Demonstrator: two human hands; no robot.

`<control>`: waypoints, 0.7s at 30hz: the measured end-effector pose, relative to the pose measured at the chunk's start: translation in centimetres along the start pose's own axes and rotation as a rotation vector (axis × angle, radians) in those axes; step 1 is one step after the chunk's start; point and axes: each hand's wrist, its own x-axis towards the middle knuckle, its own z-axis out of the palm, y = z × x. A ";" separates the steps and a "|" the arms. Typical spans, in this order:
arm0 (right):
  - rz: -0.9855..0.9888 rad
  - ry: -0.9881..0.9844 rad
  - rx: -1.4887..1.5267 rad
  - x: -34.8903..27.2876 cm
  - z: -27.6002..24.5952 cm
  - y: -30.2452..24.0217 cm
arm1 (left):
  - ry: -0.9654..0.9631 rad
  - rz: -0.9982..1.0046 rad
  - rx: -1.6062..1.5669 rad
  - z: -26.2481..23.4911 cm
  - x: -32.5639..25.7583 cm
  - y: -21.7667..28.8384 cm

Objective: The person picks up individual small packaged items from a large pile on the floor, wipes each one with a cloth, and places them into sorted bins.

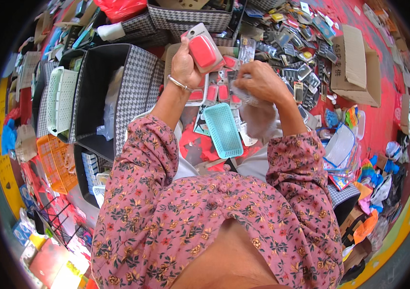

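Held up by my left hand is a packaged red rounded-square item on a pale backing card. Its fingers are closed along the card's left edge. My right hand is closed on a greyish, crumpled cloth-like piece, which hangs down and is blurred; whether it is cloth or thin plastic I cannot tell. Below and between both hands lie several smaller red packs. Nearer to me, between my legs, sits a light-blue perforated basket with nothing visible in it.
Houndstooth storage boxes stand at the left and far side, near a pale green basket and an orange basket. Many small packaged goods cover the far right. An open cardboard box stands beyond them. Plastic bags lie at right.
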 end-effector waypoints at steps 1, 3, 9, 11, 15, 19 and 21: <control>0.077 0.067 -0.020 -0.1 0.3 -0.1 | -0.002 0.033 -0.028 -0.5 0.1 0.1; 0.187 0.076 0.067 0.7 0.3 -0.3 | -0.007 0.103 -0.086 -1.8 1.0 0.2; 0.310 -0.033 0.930 2.5 3.3 -2.2 | 0.092 0.106 -0.239 -2.2 1.0 -2.0; 0.359 0.036 1.095 2.3 3.5 -0.9 | 0.091 0.090 -0.203 -1.3 0.2 -2.7; 0.409 0.176 0.981 2.3 1.6 1.8 | 0.191 -0.116 0.087 0.1 -2.1 -5.4; 0.257 0.215 0.039 3.2 -0.4 2.4 | -0.659 -0.128 1.243 -2.0 -4.2 -11.3; 0.213 0.061 -0.082 5.3 0.5 5.5 | -0.902 -0.165 1.500 -0.9 -6.6 -9.6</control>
